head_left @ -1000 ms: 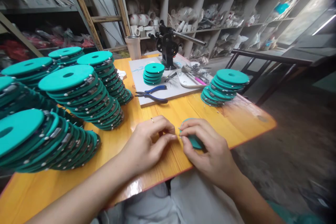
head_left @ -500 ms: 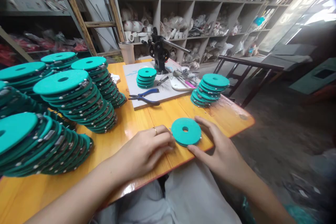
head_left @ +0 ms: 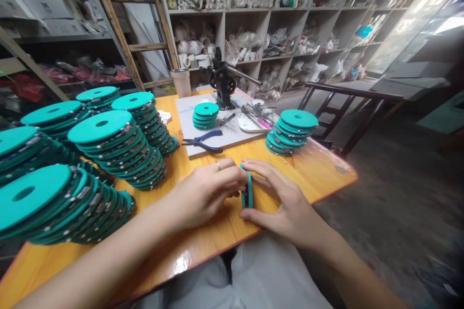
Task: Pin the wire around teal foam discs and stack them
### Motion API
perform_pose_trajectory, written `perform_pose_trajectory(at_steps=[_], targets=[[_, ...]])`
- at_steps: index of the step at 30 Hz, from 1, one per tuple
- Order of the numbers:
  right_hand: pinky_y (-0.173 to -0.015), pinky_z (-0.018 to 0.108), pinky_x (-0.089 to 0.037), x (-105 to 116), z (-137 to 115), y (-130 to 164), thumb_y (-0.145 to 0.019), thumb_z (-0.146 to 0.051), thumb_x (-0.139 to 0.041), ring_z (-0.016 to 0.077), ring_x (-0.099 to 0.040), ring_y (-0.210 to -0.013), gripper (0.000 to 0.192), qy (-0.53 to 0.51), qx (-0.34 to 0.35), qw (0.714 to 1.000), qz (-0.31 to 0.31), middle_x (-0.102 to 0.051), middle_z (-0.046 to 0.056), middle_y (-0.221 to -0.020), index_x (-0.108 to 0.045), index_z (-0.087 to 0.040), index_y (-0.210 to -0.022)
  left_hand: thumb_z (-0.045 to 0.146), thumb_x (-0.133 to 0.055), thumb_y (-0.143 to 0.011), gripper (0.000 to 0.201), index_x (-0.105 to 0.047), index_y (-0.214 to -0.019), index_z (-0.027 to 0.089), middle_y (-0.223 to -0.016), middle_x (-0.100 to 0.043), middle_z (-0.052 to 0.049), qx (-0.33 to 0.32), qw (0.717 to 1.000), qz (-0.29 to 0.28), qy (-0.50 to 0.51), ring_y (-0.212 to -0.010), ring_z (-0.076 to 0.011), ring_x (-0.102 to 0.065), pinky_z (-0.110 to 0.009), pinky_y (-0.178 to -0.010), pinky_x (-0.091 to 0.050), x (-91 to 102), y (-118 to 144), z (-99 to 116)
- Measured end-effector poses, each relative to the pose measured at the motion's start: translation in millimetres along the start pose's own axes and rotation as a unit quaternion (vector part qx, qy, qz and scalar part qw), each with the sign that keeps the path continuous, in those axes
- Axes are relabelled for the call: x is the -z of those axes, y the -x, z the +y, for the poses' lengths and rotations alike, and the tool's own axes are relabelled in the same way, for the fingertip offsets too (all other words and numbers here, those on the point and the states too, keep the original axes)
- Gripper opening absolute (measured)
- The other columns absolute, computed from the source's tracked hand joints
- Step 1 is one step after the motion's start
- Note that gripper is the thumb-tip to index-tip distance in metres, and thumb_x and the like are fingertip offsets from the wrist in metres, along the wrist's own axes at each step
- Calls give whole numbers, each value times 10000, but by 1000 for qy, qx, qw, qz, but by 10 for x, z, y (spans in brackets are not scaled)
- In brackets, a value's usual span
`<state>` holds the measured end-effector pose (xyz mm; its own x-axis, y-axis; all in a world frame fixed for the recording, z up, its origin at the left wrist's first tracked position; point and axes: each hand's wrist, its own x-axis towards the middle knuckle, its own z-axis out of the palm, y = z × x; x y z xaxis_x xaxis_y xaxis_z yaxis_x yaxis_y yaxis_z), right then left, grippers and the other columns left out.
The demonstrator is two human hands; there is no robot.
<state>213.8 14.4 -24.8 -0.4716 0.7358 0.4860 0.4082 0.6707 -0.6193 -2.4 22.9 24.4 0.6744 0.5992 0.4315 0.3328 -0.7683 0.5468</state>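
A flat green spool (head_left: 247,188) stands tilted up on its edge near the table's front, its dark groove facing me. My right hand (head_left: 286,195) grips it from the right, fingers at the top and thumb at the bottom of its rim. Against the spool's left side, my left hand (head_left: 213,186), with a ring on one finger, has its fingers bent and pressed together. What those fingertips pinch is hidden. Beyond the hands, blue-handled pliers (head_left: 203,141) lie on a grey board (head_left: 232,141).
Tall stacks of green spools (head_left: 103,128) fill the table's left side. A smaller spool stack (head_left: 292,130) is at the right, another (head_left: 205,115) on the board. Behind stand a black hand-cranked device (head_left: 223,82), a white tray (head_left: 248,125) with tools and a cup (head_left: 181,82).
The spool has turned from lying nearly flat to standing on its edge and shifted slightly left. My right hand has moved left with it, and my left fingers now overlap its side.
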Motion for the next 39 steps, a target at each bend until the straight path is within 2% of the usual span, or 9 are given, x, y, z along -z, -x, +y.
perform_pose_trajectory(at_steps=[5, 11, 18, 20, 23, 26, 30, 35, 39], targets=[[-1088, 413, -469, 13, -8, -37, -841, -394, -724, 221, -488, -1273, 705, -36, -17, 999, -19, -435, 104, -1390, -390, -208, -1433, 110, -564, -875, 80, -620, -881, 167, -963, -582, -67, -5, 994, 108, -27, -920, -146, -606, -258, -791, -534, -20, -14, -97], [-1076, 408, -489, 4, 14, -54, -812, -371, -757, 228, -498, -1267, 755, -122, -47, 991, -38, -423, 124, -1400, -374, -184, -1436, 111, -643, -821, 72, -683, -844, 166, -1006, -660, -77, -9, 989, 142, 34, -960, -157, -661, -293, -869, -556, -73, 8, -174], [-1078, 360, -490, 5, 46, -24, -816, -332, -756, 197, -473, -1292, 701, -170, -74, 981, -55, -412, 85, -1403, -390, -228, -1406, 66, -636, -788, 84, -672, -830, 130, -978, -674, -82, 16, 983, 158, 97, -886, -135, -685, -238, -768, -602, -167, 8, -202], [-1069, 345, -497, 25, 37, -11, -829, -361, -744, 193, -468, -1294, 692, -141, -60, 987, -55, -421, 84, -1397, -390, -229, -1408, 58, -624, -787, 84, -663, -824, 122, -963, -668, -85, 21, 979, 168, 112, -878, -135, -681, -231, -741, -606, -189, 7, -195], [-1081, 369, -477, 89, -18, -8, -806, -431, -756, 211, -453, -1298, 693, -12, -12, 999, -41, -442, 96, -1370, -436, -201, -1376, 48, -623, -776, 81, -646, -802, 121, -915, -670, -76, 21, 978, 185, 99, -862, -137, -681, -237, -756, -591, -214, 7, -175], [-996, 297, -523, 181, -111, -47, -793, -450, -765, 191, -486, -1236, 669, 51, 26, 998, -18, -454, 95, -1331, -464, -187, -1329, 41, -630, -759, 87, -635, -778, 125, -875, -678, -71, 24, 978, 197, 69, -845, -145, -683, -254, -782, -570, -229, -1, -155], [-895, 228, -506, 286, -225, -191, -967, -179, -540, 120, -565, -1052, 202, 71, 122, 990, 16, -572, 59, -1120, -511, -163, -1167, 26, -628, -747, 113, -632, -782, 133, -850, -671, -62, 11, 976, 210, 62, -830, -141, -674, -253, -773, -560, -261, -12, -147], [-700, 220, -452, 356, -258, -373, -988, -159, -474, 113, -571, -803, 95, 157, 173, 972, -35, -597, 37, -885, -564, -129, -989, 34, -638, -749, 133, -648, -811, 152, -909, -570, -42, 5, 972, 231, 51, -833, -116, -637, -243, -754, -561, -328, 9, -163], [-658, 219, -419, 400, -257, -431, -997, -193, -478, 107, -574, -751, 112, 195, 202, 958, -48, -598, 12, -825, -565, -139, -953, 28, -633, -749, 144, -655, -818, 153, -933, -492, -35, 10, 969, 239, 61, -838, -103, -617, -246, -783, -559, -359, 15, -158]])
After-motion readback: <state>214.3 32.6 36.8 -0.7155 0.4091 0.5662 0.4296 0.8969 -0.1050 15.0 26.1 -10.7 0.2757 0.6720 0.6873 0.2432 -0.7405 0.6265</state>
